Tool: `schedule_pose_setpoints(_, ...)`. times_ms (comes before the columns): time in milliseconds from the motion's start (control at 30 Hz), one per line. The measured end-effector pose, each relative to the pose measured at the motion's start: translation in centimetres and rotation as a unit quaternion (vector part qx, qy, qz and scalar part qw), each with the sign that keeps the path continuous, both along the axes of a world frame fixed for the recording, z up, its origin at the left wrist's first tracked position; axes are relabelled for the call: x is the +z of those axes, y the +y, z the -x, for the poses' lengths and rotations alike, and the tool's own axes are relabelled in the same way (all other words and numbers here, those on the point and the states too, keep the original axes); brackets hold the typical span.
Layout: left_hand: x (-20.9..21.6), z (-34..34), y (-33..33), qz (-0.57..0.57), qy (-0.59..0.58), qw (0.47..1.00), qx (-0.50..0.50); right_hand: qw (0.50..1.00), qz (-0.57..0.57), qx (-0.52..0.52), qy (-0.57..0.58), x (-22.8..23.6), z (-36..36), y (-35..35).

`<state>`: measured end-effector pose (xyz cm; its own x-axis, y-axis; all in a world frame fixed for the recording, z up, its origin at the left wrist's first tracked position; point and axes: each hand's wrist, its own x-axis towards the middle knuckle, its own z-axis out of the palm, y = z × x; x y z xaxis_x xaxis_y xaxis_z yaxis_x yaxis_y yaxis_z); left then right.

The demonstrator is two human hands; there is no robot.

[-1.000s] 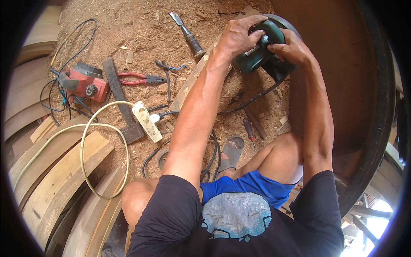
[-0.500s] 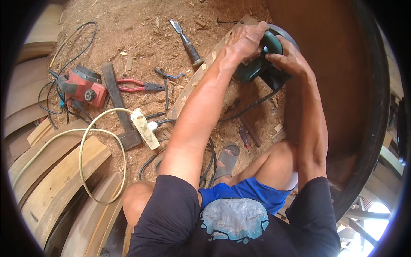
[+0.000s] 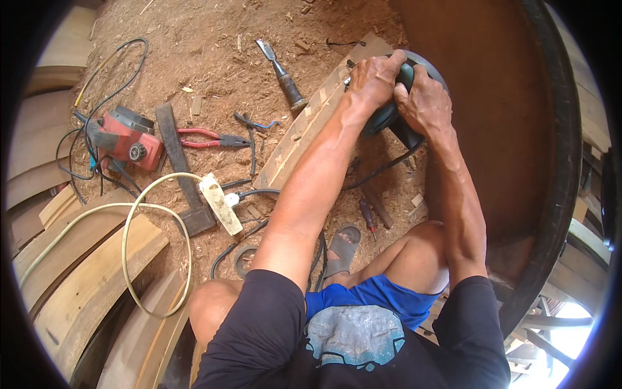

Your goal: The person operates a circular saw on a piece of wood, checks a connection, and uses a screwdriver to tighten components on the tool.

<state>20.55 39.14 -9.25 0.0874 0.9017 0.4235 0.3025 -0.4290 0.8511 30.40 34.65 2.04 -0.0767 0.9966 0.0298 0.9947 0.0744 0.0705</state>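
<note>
Hands (image 3: 376, 81), two, clamp around one green power tool (image 3: 383, 118); leftward lie one chisel (image 3: 283, 76), one hammer (image 3: 173, 146).

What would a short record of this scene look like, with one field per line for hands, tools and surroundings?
Left hand: left hand gripping the dark green power tool
Right hand: right hand gripping the same tool
Hand tools on ground: chisel, red-handled pliers, hammer, screwdriver
Other machine: red power tool, left of the hammer
Power: cream socket block, white plug in it
Left side: curved wooden boards
Right side: large brown curved wall
</note>
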Motion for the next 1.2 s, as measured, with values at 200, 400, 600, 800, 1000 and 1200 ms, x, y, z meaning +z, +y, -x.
schedule_pose_setpoints(200, 0.1, 0.1, -0.3, -0.024, -0.023, 0.999, 0.01, 1.0, -0.013, -0.008, 0.016, -0.5, -0.1, -0.1)
schedule_pose_setpoints(400, 0.2, 0.9, 0.1, 0.057, 0.009, 0.998, 0.004, 0.997, 0.05, 0.0, 0.06, 0.2, 0.0, 0.7)
schedule_pose_setpoints(600, 1.0, 0.8, -0.9, 0.021, -0.026, 0.999, -0.012, 0.981, 0.049, 0.079, 0.172, 1.6, -1.5, 0.0)
schedule_pose_setpoints(800, 0.6, -0.3, -1.4, 0.024, 0.008, 0.999, -0.031, 0.986, 0.018, 0.118, 0.114, 0.5, -2.8, -1.2)
schedule_pose_setpoints(1000, 0.8, 0.1, -0.8, 0.055, 0.033, 0.998, -0.027, 0.983, 0.075, 0.035, 0.166, 0.3, -3.5, -2.0)
schedule_pose_setpoints(1200, 0.8, 1.7, 1.0, 0.047, -0.032, 0.998, -0.006, 0.997, 0.055, 0.042, 0.02, 2.0, -0.4, 1.4)
